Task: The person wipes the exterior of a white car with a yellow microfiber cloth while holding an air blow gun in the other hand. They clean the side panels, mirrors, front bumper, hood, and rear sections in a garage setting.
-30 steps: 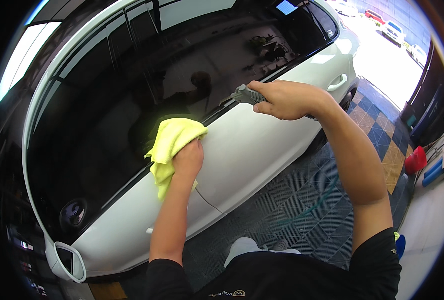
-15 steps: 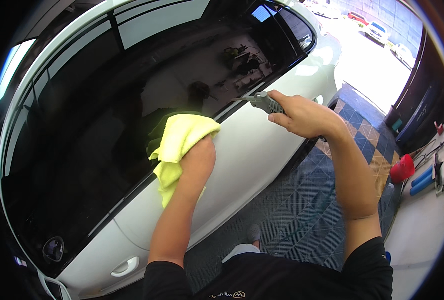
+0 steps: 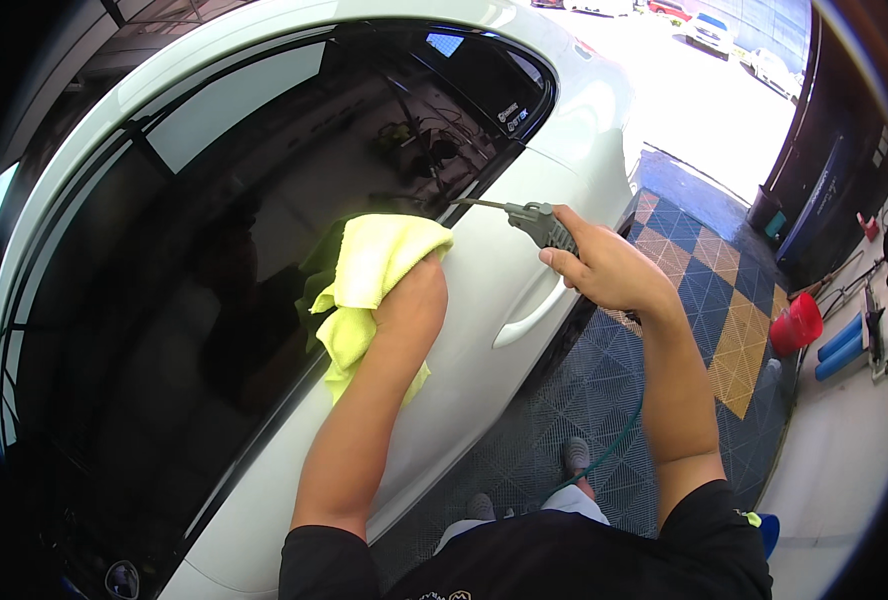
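A bright yellow microfiber towel [image 3: 384, 255] is draped over the fingers of my left hand [image 3: 414, 305], which presses it against the lower edge of a dark car window [image 3: 224, 240]. The towel hides most of those fingers. To its right, my right hand [image 3: 614, 265] is wrapped around a grey air blow gun [image 3: 536, 222]. The gun's long thin nozzle points left, with its tip near the trim under the window, just above the towel. Below lies the white car door [image 3: 454, 380]. A white door handle [image 3: 531, 316] is beneath the gun.
A green hose [image 3: 614, 447] runs along the tiled floor [image 3: 664, 390] beside my feet. Against the right wall stand a red bucket [image 3: 796, 325] and blue cylinders [image 3: 840, 348]. Parked cars [image 3: 709, 32] show outside the bright opening at the far right.
My view has shifted along the car toward its rear, and a door handle now shows below the gun. Both hands have travelled along the window edge, still holding the towel and blow gun.
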Tool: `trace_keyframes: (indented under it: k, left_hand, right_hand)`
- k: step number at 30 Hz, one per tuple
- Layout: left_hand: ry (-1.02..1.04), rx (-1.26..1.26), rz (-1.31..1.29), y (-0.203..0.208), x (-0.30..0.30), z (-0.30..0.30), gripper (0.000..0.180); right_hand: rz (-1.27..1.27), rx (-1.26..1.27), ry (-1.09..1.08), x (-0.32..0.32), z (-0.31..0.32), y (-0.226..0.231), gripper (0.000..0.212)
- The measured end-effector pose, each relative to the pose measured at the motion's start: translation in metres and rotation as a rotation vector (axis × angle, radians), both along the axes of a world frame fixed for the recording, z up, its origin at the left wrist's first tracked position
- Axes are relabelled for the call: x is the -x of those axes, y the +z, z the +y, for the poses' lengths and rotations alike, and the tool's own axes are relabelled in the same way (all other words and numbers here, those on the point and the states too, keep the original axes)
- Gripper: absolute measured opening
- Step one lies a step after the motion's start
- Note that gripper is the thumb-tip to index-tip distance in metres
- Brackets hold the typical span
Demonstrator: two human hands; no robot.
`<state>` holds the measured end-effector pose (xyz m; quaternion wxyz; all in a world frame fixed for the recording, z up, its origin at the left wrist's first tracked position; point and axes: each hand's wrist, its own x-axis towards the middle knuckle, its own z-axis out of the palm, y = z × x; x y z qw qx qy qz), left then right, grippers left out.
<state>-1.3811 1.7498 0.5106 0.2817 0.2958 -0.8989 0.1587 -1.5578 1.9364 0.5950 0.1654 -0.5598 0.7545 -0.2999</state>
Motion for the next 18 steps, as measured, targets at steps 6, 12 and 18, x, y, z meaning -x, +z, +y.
trace_keyframes:
  k: [6, 12, 18]
  left_hand:
    - [-0.169, -0.209, 0.165, 0.003, 0.097, 0.002, 0.039]
    - [-0.014, 0.080, -0.527, 0.047, 0.214, -0.024, 0.055]
    - [-0.179, 0.124, -0.310, 0.042, 0.326, -0.073, 0.051]
  right_hand:
    - [-0.165, 0.164, 0.027, 0.114, 0.002, -0.048, 0.056]
    - [-0.470, 0.232, -0.007, 0.215, 0.004, -0.072, 0.055]
    - [-0.770, 0.457, -0.131, 0.255, 0.005, -0.114, 0.043]
